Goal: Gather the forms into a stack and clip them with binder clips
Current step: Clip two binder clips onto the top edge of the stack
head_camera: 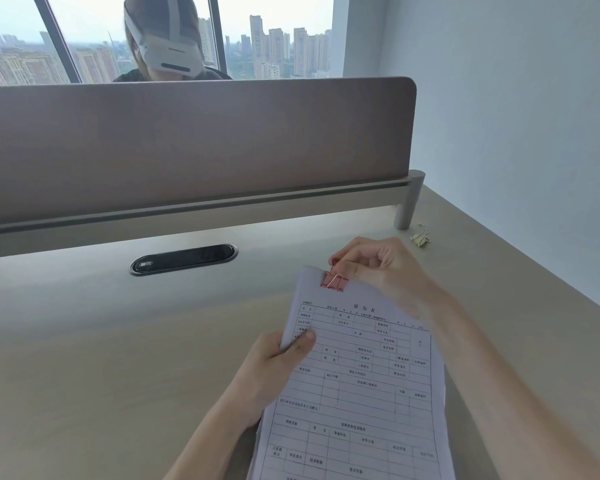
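Two hands are engaged with a stack of forms (357, 386), which is held tilted above the desk (118, 341) with its printed side facing up. The left hand (274, 368) is brought in from below with the forearm angled up and to the right; the stack's left edge is pinched between its thumb, laid flat on the top sheet, and fingers curled underneath and hidden by the paper. The right hand (381, 268) is reached across from the right, wrist bent, knuckles upward, at the stack's top edge. A wire handle of the pink binder clip (335, 281) is pinched between its thumb and forefinger, while the remaining fingers are curled into the palm. The clip's body is seated on the top edge of the stack, just below and to the left of that pinch, with a second wire handle laid flat on the paper. Beyond the right hand, well apart from the grip, a gold binder clip (420, 237) is left on the desk near the partition post (409, 202).
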The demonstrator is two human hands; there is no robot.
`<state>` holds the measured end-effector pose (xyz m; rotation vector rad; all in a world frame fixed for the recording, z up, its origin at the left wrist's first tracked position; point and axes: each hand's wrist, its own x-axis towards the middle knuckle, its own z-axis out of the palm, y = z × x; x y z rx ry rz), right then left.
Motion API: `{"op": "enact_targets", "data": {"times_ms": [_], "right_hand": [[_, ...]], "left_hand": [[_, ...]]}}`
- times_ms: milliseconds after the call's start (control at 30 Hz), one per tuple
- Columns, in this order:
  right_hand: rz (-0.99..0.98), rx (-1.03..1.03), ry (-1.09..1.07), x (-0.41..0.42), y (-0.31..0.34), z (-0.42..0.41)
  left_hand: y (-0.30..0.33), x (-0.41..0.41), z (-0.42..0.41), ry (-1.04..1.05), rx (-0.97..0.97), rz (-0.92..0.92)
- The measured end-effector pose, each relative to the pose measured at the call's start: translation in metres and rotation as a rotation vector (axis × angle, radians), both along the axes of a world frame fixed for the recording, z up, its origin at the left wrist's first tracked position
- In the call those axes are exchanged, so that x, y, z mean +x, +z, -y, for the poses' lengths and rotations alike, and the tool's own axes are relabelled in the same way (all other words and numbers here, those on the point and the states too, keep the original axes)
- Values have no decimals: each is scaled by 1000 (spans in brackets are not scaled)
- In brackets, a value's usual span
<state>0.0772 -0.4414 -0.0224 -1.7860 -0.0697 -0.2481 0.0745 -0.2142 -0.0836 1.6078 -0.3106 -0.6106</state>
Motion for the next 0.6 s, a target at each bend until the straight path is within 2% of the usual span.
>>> {"op": "enact_targets", "data": {"times_ms": [367, 467, 600], "right_hand": [[-198, -109, -133, 10, -5, 14], [-181, -85, -292, 20, -17, 36], [-177, -195, -562, 38, -38, 74]], "left_hand": [[1, 4, 3, 63, -11, -70], [0, 7, 2, 108, -39, -113], [-1, 11, 3, 161, -76, -161]]}}
